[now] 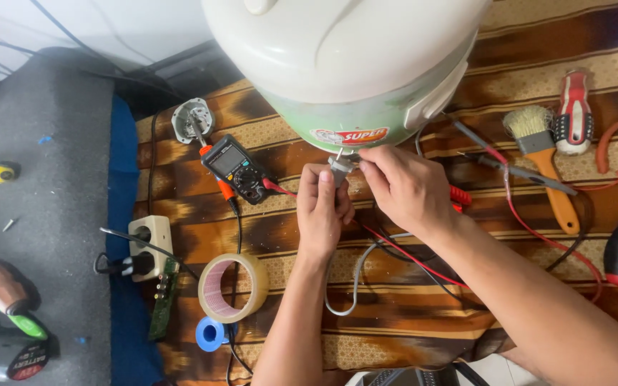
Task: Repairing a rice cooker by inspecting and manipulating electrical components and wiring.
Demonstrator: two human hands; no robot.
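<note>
Grey plug connector sits right at the lower front edge of the white-and-green rice cooker, pinched between both hands where the cooker's base meets the patterned brown cloth. The left hand comes up from below with its fingers curled closed around the connector's body, while the right hand reaches in from the right, its fingertips pressed against the connector's side near the cooker's wall; both hands are clenched on the same small part, and neither is clearly the nearer. The connector's long axis runs roughly up and down in the head view, pointing into the cooker, so it lies straight ahead of the left hand's grip and to the left of the right hand's. It looks like a small, pale grey, blocky piece with a light grey cord looping away beneath the wrists. Red and black probe leads cross under the forearms toward a black multimeter just left of the hands. A roll of tape lies near the left forearm, and a paintbrush well apart to the right.
</note>
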